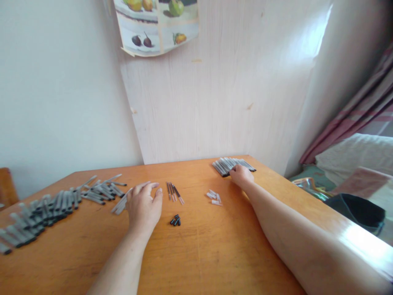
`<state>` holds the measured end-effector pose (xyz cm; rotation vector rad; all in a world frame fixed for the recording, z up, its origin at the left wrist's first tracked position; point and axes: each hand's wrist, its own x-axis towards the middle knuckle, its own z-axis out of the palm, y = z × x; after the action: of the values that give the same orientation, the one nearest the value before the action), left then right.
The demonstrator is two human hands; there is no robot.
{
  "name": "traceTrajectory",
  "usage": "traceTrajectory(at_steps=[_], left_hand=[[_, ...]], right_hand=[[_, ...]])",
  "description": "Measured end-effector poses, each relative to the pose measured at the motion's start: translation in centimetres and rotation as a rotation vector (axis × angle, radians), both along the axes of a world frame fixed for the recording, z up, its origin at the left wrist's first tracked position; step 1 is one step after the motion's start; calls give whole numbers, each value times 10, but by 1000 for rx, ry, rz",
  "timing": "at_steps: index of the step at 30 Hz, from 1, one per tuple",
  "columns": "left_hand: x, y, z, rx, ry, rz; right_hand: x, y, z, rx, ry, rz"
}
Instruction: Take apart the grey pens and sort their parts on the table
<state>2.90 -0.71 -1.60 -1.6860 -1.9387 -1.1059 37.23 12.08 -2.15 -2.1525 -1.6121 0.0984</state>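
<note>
Wooden worktop (215, 254): my right grip (242, 175) seems to be tidying pens (226, 164), closure I can't tell; left grip (143, 203) apart. Next move calls for light touch.

Head view looks across table (215, 254) toward wall (67, 90)

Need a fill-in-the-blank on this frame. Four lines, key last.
1. The right hand is at a row of pens near the table's far ____ corner.
2. The cluster of small pieces nearest the camera is ____ in color.
3. The large pen pile lies to the ____ of the left hand.
4. The hanging sheet shows pictures of ____.

Key: right; black; left; fruit.
</note>
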Motion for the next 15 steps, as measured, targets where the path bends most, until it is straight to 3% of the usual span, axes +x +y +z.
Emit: traceTrajectory(at_steps=[10, 15], left_hand=[[-5, 2, 4, 18, -66, -5], [-20, 4, 1, -68, -148, 55]], right_hand=[[-13, -7, 8, 78, 7, -4], [-23, -13, 13, 126, -31, 63]])
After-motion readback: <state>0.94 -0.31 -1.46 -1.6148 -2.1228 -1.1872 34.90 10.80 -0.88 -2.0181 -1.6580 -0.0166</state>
